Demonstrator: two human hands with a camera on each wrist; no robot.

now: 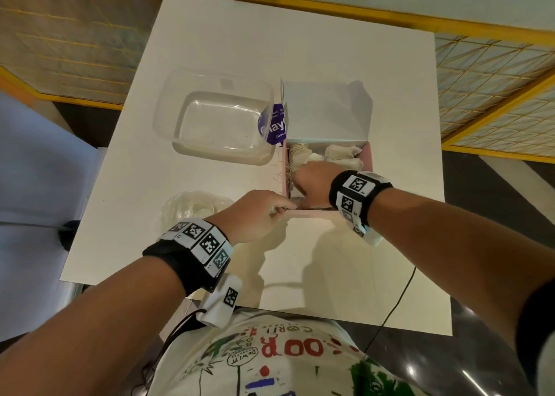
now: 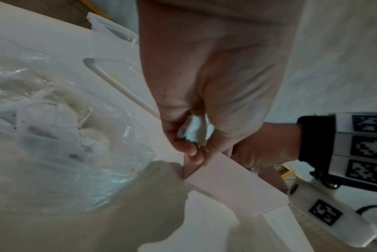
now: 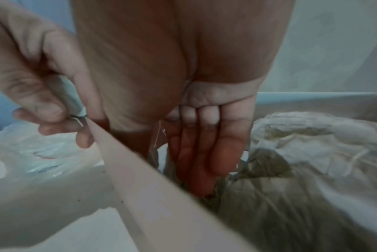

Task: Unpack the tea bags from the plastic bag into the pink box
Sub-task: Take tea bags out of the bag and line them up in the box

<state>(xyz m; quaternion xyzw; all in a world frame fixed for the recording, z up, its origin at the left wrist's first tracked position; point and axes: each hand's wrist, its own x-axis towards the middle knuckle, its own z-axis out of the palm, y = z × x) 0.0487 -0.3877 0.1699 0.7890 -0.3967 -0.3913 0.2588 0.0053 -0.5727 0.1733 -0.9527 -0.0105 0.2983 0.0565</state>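
The right hand (image 1: 310,182) lies flat-fingered among tea bags (image 1: 342,155) inside the pink box (image 1: 312,213). Only the left-wrist view shows the left hand (image 2: 204,95) clutching a crumpled tea bag (image 2: 195,129).

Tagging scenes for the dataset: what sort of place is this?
Probably a staged recording area, not a home: a plain white table, yellow-framed mesh panels around it, and marker-tagged bands on both wrists.

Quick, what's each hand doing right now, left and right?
Left hand: curled around a tea bag, fingertips on the pink box corner.
Right hand: open, straight fingers pressing down among tea bags inside the box.
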